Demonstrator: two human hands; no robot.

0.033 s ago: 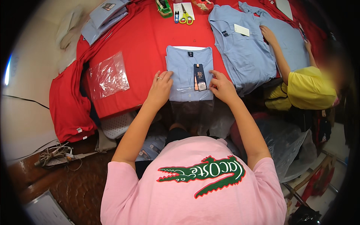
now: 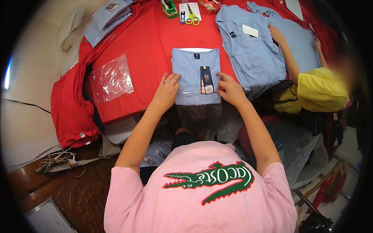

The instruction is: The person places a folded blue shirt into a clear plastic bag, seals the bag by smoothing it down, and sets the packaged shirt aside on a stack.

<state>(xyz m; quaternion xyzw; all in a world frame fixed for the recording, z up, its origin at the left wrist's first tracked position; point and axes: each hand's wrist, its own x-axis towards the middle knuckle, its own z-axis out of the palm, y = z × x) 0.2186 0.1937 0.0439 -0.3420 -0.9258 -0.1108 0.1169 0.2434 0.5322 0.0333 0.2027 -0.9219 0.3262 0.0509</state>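
A folded light-blue shirt (image 2: 187, 75) lies in front of me at the near edge of the table, collar away from me. Its lower part is inside a clear plastic bag (image 2: 199, 113), whose loose end hangs over the edge. My left hand (image 2: 166, 91) pinches the bag at the shirt's left side. On the right side, my right hand (image 2: 230, 89) grips it with thumb and fingers closed. A dark hang tag (image 2: 207, 79) rests on the shirt front, near my right fingers. White card (image 2: 194, 49) shows behind the collar.
A flat clear bag (image 2: 112, 79) lies left on the red cloth (image 2: 155, 42). Scissors (image 2: 192, 17) and thread snips (image 2: 182, 17) are at the back. To the right are spread blue shirts (image 2: 252, 58), with a co-worker's hand (image 2: 276, 34) on them. Packed shirts (image 2: 110, 13) stand far left.
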